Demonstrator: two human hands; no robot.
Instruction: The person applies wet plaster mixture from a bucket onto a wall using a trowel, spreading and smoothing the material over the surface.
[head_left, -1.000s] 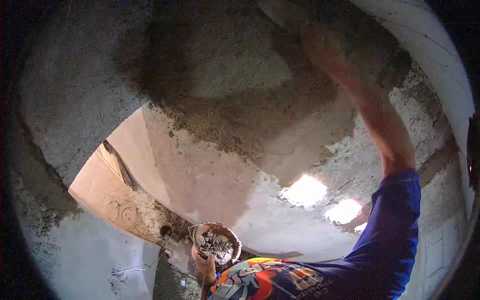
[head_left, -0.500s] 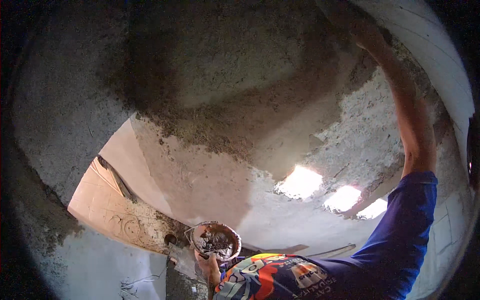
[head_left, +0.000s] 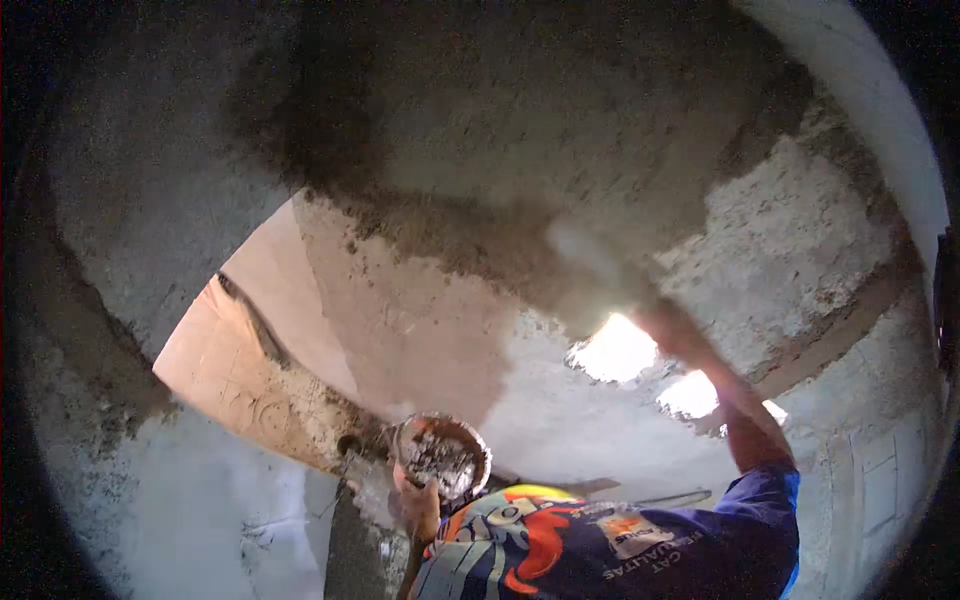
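The left hand [head_left: 420, 505] was clamped on the near side of the bucket [head_left: 477, 447], which held grey mortar [head_left: 438, 462] close to the shirt [head_left: 650, 545]. The right hand [head_left: 668, 325] was blurred before the wall [head_left: 420, 325], beside a bright patch [head_left: 612, 352]; its grip could not be determined.

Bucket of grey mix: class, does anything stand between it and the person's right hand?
Nothing visible does: no object shows between the right hand and the bucket. The left hand grips one side, but the grey mix lies uncovered.
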